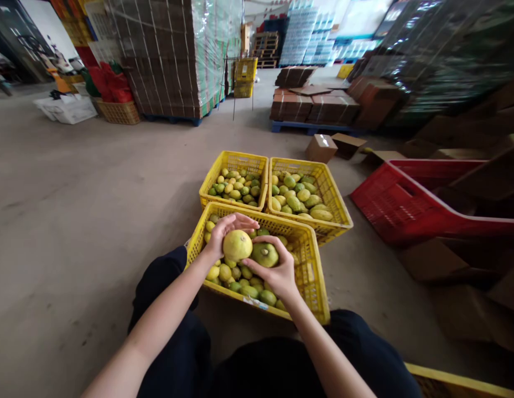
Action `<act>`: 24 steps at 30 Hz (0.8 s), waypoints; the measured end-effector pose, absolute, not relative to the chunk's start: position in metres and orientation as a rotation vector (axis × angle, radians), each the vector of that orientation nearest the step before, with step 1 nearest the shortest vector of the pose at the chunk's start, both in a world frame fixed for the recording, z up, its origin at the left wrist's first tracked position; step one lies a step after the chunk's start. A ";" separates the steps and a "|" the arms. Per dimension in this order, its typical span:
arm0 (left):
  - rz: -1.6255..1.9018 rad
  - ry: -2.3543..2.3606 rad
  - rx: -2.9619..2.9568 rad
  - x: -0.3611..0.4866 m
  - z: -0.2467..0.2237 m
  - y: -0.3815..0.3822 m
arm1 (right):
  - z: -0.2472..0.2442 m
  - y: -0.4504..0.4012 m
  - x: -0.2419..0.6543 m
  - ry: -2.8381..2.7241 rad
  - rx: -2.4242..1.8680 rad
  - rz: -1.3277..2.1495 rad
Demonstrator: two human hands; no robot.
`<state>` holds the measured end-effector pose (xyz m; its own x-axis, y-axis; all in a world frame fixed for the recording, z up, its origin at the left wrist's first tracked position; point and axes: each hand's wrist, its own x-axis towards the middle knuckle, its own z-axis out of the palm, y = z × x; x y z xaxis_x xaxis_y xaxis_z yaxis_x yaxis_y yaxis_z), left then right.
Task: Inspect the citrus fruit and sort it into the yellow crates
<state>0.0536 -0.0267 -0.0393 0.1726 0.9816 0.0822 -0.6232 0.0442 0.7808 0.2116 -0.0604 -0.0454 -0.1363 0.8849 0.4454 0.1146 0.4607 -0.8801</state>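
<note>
My left hand (221,235) holds a pale yellow round fruit (237,245), its fingers curved behind it. Right beside it, my right hand (279,269) grips a darker green fruit (265,254) between thumb and fingers. Both fruits are above the near yellow crate (312,276), which contains several yellow and green fruits partly hidden by my hands. Behind it are a back left yellow crate (207,185) with smaller fruits and a back right yellow crate (339,207) with larger, longer ones.
A red crate (389,204) with cardboard stands at the right, above more cardboard (447,257). A small box (321,148) lies behind the yellow crates. Flattened cartons are stacked on a blue pallet (298,127). Another yellow crate's rim (456,381) shows at the lower right.
</note>
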 end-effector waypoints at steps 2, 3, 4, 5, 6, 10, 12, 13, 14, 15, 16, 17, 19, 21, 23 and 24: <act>1.307 0.563 0.765 0.056 -0.040 -0.027 | -0.044 -0.060 0.212 -1.544 -0.890 0.884; 1.297 0.566 0.753 0.057 -0.041 -0.028 | -0.043 -0.060 0.212 -1.539 -0.887 0.893; 1.291 0.569 0.741 0.058 -0.041 -0.028 | -0.042 -0.059 0.212 -1.536 -0.885 0.899; 1.286 0.572 0.731 0.059 -0.040 -0.029 | -0.041 -0.059 0.213 -1.532 -0.885 0.905; 1.284 0.576 0.721 0.059 -0.040 -0.029 | -0.041 -0.059 0.213 -1.527 -0.886 0.914; 1.287 0.584 0.698 0.060 -0.039 -0.029 | -0.040 -0.059 0.214 -1.494 -0.896 0.951; 1.285 0.579 0.691 0.060 -0.039 -0.028 | -0.040 -0.059 0.213 -1.481 -0.897 0.965; 1.285 0.576 0.689 0.060 -0.038 -0.028 | -0.040 -0.059 0.213 -1.476 -0.898 0.971; 1.288 0.573 0.691 0.060 -0.038 -0.028 | -0.040 -0.059 0.213 -1.472 -0.898 0.978; 1.293 0.568 0.695 0.060 -0.038 -0.029 | -0.039 -0.059 0.213 -1.467 -0.897 0.984; 1.301 0.562 0.703 0.060 -0.037 -0.029 | -0.039 -0.059 0.213 -1.460 -0.896 0.993; 1.313 0.555 0.714 0.060 -0.036 -0.030 | -0.039 -0.059 0.213 -1.452 -0.898 1.004; 1.336 0.539 0.744 0.060 -0.035 -0.031 | -0.039 -0.059 0.212 -1.426 -0.910 1.029; 1.353 0.529 0.781 0.059 -0.035 -0.032 | -0.040 -0.058 0.211 -1.389 -0.931 1.063; 1.362 0.537 0.818 0.060 -0.034 -0.032 | -0.042 -0.057 0.210 -1.347 -0.951 1.098; 1.366 0.546 0.830 0.060 -0.035 -0.031 | -0.043 -0.056 0.210 -1.325 -0.960 1.115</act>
<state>0.0602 -0.0315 -0.0346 0.1519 0.9807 0.1232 -0.6259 -0.0011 0.7799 0.2100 -0.0558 -0.0426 -0.0696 0.9702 0.2323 -0.0628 0.2281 -0.9716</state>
